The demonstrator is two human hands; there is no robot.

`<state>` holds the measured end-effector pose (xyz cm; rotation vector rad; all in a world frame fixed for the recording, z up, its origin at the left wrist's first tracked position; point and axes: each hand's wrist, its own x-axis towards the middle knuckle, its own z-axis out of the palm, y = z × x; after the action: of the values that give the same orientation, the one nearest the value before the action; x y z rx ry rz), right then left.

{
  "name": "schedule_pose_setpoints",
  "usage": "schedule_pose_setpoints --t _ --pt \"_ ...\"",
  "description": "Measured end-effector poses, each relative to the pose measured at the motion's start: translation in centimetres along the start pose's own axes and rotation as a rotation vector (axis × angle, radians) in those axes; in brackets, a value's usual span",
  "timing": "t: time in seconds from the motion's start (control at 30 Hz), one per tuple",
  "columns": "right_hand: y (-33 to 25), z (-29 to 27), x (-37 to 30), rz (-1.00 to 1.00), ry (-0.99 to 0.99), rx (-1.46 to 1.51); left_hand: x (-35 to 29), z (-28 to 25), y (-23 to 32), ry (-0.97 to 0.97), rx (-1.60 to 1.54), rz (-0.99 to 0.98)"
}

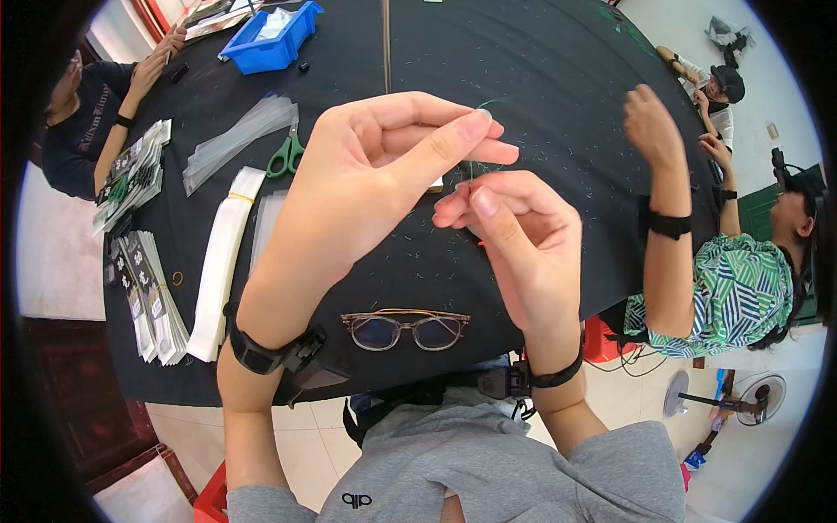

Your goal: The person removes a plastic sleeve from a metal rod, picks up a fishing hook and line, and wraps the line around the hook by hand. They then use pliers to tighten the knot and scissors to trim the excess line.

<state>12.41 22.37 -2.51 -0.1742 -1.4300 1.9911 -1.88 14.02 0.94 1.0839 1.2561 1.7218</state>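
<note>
Above the middle of the black table, my left hand (384,166) pinches a fine green thread (488,103) between thumb and fingers, and its loose end sticks out past the thumb tip. Just below and to the right, my right hand (527,235) has thumb and forefinger pressed together on a thin upright strand (472,174) that spans the small gap between both hands. Whether this strand is thread or a needle is too fine to tell. Behind the fingers, a small pale thing is mostly hidden. Eyeglasses (405,331) lie folded out near the table's front edge.
Green-handled scissors (285,159), clear plastic sleeves (240,135), a banded white strip bundle (225,261) and printed packets (153,296) lie to the left. A blue bin (272,44) stands far left. Thread snippets dot the black cloth (558,105). Co-workers sit left and right; one raised forearm (667,235) is close by.
</note>
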Motion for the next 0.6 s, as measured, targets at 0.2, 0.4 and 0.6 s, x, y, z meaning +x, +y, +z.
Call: schedule_pose_setpoints --t 0.2,0.4,0.6 --pt "-0.8 0.3 -0.5 -0.255 0.180 -0.399 0.1 0.1 0.1 0.056 0.137 0.005" --pt "-0.9 -0.1 0.1 -0.442 0.243 -0.620 0.3 0.3 -0.2 0.023 0.054 0.083" --pt "-1.2 -0.3 1.1 -0.783 0.210 -1.062 0.5 0.3 -0.1 0.068 0.012 0.065"
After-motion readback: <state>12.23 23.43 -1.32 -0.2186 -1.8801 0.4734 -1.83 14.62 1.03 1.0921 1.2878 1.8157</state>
